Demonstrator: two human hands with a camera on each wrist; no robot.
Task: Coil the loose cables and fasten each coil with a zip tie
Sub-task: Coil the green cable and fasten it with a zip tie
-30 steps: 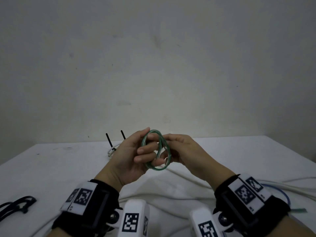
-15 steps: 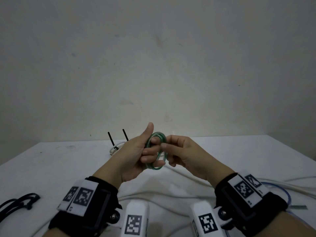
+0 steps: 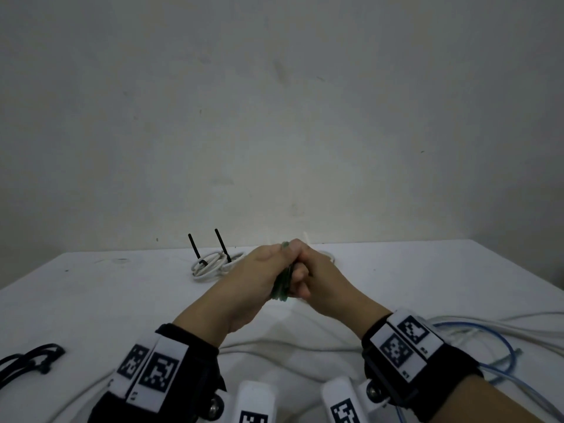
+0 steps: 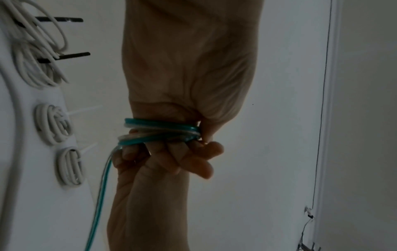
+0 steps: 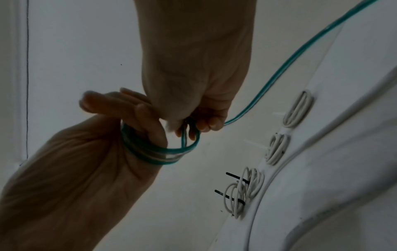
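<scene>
- two hands meet above the table [image 3: 91, 288] in the head view: the left hand [image 3: 253, 279] and right hand [image 3: 317, 276] are both closed on a green cable coil [image 3: 281, 288], of which only an edge shows between them. white tied coils [image 3: 210, 265] with black zip-tie tails lie behind, black zip ties [image 3: 27, 360] at the near left, and loose white and blue cables [image 3: 488, 337] at the right.
- left wrist view: here the green cable coil [image 4: 159, 131] shows as several turns looped around the left hand [image 4: 189, 71], with the right hand's fingers [image 4: 193, 161] curled against it. a loose end hangs downward. two small white coils [image 4: 64, 147] with pale tie tails, hidden in the head view, lie on the table.
- right wrist view: the right hand [image 5: 193, 71] pinches the coil [image 5: 154, 152] with curled fingertips; the cable's free length runs off to the upper right.
</scene>
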